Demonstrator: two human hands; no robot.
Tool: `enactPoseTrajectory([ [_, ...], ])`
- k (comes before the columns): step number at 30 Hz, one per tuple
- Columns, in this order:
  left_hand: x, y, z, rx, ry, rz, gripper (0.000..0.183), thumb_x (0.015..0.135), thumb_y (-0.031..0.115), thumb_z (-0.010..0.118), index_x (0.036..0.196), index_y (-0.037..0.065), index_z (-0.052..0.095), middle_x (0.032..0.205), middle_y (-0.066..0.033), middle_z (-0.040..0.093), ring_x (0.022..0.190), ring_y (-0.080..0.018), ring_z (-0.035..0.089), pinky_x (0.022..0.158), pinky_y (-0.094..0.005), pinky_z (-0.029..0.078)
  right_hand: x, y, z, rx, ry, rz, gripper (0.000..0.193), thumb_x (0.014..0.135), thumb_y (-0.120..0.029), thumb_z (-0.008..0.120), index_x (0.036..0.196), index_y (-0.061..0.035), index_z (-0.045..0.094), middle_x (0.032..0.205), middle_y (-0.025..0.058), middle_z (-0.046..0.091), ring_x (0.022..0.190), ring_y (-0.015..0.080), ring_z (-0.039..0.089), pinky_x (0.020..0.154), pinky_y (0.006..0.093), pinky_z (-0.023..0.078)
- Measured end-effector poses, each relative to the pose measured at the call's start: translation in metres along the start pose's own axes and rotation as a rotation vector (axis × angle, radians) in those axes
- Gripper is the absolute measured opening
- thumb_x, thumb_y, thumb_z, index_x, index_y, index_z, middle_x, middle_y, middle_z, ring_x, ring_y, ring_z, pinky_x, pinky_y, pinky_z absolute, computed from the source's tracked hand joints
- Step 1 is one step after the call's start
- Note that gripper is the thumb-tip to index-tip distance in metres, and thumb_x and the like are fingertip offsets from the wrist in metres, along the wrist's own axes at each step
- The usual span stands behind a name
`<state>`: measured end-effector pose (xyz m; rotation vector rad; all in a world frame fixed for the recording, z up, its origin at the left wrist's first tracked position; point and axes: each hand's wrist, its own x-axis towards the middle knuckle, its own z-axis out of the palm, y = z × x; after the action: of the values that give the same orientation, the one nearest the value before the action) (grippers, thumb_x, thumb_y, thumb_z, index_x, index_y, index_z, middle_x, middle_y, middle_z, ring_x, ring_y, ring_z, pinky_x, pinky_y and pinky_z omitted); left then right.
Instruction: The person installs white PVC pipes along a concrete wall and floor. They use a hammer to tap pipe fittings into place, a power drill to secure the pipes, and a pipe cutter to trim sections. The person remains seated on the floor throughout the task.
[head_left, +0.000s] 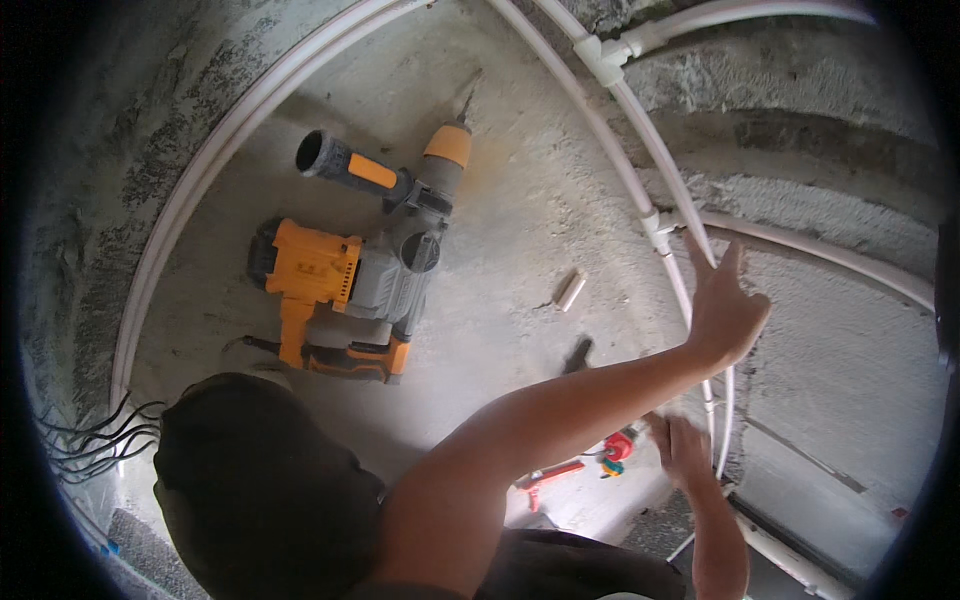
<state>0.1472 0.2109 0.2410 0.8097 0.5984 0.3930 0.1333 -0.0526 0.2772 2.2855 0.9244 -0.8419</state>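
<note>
Pipe (658, 150), pale and slim, runs along the right edge of the floor (500, 290), passing under the left hand (725, 312). Its fingers spread to either side; I cannot tell if they grip. The right hand (688, 450) is partly curled near the pipe, its grip unclear. A red tool (618, 447) lies left of it, with a short tube (571, 291) mid-floor and a yellow-grey drill (312, 266) nearer the left edge.

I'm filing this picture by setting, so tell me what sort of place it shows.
Probably a room under construction or renovation: pale pipes run exposed, loose black wires stick out at the left, and a large orange-and-grey power drill lies out in the open.
</note>
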Motion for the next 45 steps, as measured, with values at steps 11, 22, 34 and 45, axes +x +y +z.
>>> enactPoseTrajectory([
  [11, 0.0, -0.016, 0.004, -0.118, 0.055, 0.031, 0.064, 0.083, 0.014, 0.069, 0.144, -0.003, 0.065, 0.171, -0.0444, 0.002, 0.138, -0.0451, 0.06, 0.105, -0.0381, 0.054, -0.145, -0.013, -0.227, -0.369, 0.435, -0.143, 0.032, 0.097, -0.029, 0.067, 0.114, -0.0028, 0.06, 0.087, 0.0149, 0.062, 0.072, 0.0413, 0.06, 0.065, 0.0541, 0.043],
  [22, 0.003, -0.003, -0.006, -0.02, 0.09, 0.004, 0.064, 0.081, 0.009, 0.067, 0.144, -0.002, 0.065, 0.172, -0.042, -0.002, 0.142, -0.0524, 0.053, 0.113, -0.045, 0.052, 0.074, -0.183, -0.359, -0.928, 0.345, -0.397, 0.037, 0.104, -0.039, 0.066, 0.107, -0.0028, 0.058, 0.087, 0.0141, 0.064, 0.075, 0.036, 0.068, 0.062, 0.0503, 0.053],
  [34, 0.006, 0.002, -0.021, -0.053, -0.004, -0.042, 0.064, 0.081, 0.009, 0.067, 0.144, -0.002, 0.066, 0.173, -0.0393, -0.008, 0.154, -0.0519, 0.035, 0.122, -0.0438, 0.043, 0.098, -0.198, -0.358, -1.003, 0.367, -0.441, 0.033, 0.105, -0.036, 0.065, 0.105, -0.0037, 0.057, 0.083, 0.0142, 0.065, 0.07, 0.0339, 0.069, 0.06, 0.0474, 0.054],
  [45, 0.004, -0.006, -0.018, 0.015, -0.005, -0.015, 0.066, 0.08, 0.009, 0.066, 0.146, 0.003, 0.065, 0.173, -0.0387, -0.002, 0.158, -0.0519, 0.028, 0.124, -0.0464, 0.041, 0.1, -0.188, -0.343, -1.139, 0.356, -0.453, 0.029, 0.109, -0.034, 0.058, 0.107, -0.0058, 0.061, 0.089, 0.0117, 0.069, 0.076, 0.0269, 0.072, 0.064, 0.0457, 0.059],
])
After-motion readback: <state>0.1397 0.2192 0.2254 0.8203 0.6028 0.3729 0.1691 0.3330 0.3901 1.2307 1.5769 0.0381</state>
